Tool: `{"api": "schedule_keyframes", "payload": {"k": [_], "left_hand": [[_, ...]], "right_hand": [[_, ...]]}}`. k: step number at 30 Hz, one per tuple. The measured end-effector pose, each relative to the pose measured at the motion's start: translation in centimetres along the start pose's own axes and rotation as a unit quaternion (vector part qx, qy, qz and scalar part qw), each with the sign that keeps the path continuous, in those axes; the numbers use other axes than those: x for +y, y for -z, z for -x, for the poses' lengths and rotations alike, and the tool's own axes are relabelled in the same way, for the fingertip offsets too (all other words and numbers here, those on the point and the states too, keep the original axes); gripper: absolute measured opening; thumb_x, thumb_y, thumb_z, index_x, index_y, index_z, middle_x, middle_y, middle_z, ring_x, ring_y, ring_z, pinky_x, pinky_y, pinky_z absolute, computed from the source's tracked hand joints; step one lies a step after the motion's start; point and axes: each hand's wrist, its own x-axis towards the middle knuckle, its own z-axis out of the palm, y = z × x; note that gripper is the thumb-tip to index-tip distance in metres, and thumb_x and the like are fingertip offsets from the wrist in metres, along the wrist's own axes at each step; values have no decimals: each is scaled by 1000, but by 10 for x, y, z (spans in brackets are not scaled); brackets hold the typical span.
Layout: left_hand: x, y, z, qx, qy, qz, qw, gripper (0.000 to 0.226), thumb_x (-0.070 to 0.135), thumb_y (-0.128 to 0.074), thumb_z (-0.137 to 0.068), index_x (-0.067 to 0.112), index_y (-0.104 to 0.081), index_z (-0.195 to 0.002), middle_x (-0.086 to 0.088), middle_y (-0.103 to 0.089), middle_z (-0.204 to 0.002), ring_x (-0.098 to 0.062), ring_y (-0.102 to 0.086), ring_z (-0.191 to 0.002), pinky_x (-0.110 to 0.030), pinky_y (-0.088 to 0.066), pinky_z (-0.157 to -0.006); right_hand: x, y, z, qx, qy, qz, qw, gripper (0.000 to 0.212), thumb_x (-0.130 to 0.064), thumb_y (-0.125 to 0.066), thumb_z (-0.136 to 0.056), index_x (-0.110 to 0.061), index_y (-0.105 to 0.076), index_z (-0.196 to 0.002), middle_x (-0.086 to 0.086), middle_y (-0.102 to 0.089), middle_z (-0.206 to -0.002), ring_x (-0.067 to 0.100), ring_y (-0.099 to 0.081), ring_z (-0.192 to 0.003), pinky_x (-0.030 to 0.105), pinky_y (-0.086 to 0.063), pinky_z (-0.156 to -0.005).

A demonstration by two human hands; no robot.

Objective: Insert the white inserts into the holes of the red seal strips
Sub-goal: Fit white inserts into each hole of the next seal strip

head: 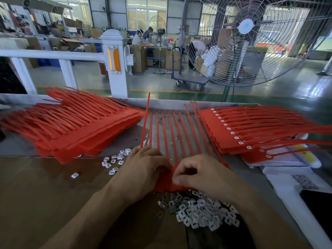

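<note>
A: Where did we have the strips?

B: One sheet of red strips (177, 133) lay at the centre of the bench (21, 146), its tails fanning toward twelve o'clock, one tail sticking up. Its near edge sat under our hands.

A: And our hands?

B: Our left hand (143, 168) lay knuckles-up on the sheet's near left part, fingers bent over the red band. Whether they pinched it or only pressed it, we could not tell. Our right hand (199, 175) was curled, thumb and forefinger drawn together at the sheet's edge, just beside the left. If an insert was between them, it was hidden.

A: The inserts?

B: A heap of white inserts (201, 212) lay at six o'clock from the sheet, just beneath our right wrist. A smaller scatter (115, 160) lay at nine o'clock from our left hand, with one apart from the rest, farther toward eight.

A: And the other stacks?

B: A stack without inserts (75, 126) sat at ten o'clock. At two o'clock sat a stack (239, 130) with white inserts showing in its holes.

A: Anything else we saw?

B: A big fan (251, 38) stood past the bench at one o'clock, a white rail post (116, 60) at eleven. White paper (287, 186) and a dark phone (319, 209) lay at four o'clock.
</note>
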Motion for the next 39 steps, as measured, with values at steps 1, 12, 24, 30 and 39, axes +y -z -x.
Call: {"api": "schedule_keyframes", "payload": {"k": [1, 12, 24, 30, 39], "left_hand": [[0, 0, 0, 4, 2, 6, 1000, 29, 27, -54, -94, 41, -67, -116, 20, -59, -116, -6, -47, -114, -28, -29, -96], [-1, -2, 3, 31, 11, 31, 999, 19, 29, -63, -95, 38, -70, -110, 19, -62, -109, -6, -53, -108, -30, -36, -94], [1, 2, 2, 38, 12, 49, 998, 17, 31, -63, -95, 38, -71, -108, 19, -63, -105, -5, -56, -106, -33, -40, -95], [5, 3, 4, 45, 5, 57, 997, 16, 33, -62, -96, 39, -70, -110, 20, -62, -105, -1, -54, -106, -31, -38, -97], [9, 1, 3, 84, -17, 120, 989, 13, 44, -65, -88, 38, -63, -100, 22, -64, -97, 3, -57, -95, -36, -45, -89]], "right_hand": [[0, 2, 1, -33, 12, 19, 999, 4, -36, -80, -87, -36, -77, -90, -21, -73, -88, -4, -68, -82, 15, -47, -71], [4, -3, 1, -88, 48, 102, 990, 13, -31, -83, -84, -36, -73, -90, -29, -62, -94, -6, -60, -86, 17, -42, -72], [6, 1, 2, -78, 34, 63, 994, 7, -32, -78, -89, -35, -72, -91, -26, -70, -94, -5, -67, -86, 21, -53, -76], [7, 3, 3, -58, 26, -21, 998, 4, -29, -72, -94, -32, -70, -92, -10, -76, -88, -2, -65, -69, 16, -49, -63], [14, -7, -7, 68, 0, -167, 984, 12, -20, -68, -97, -32, -69, -99, -2, -77, -87, 7, -63, -63, 23, -48, -54]]}}
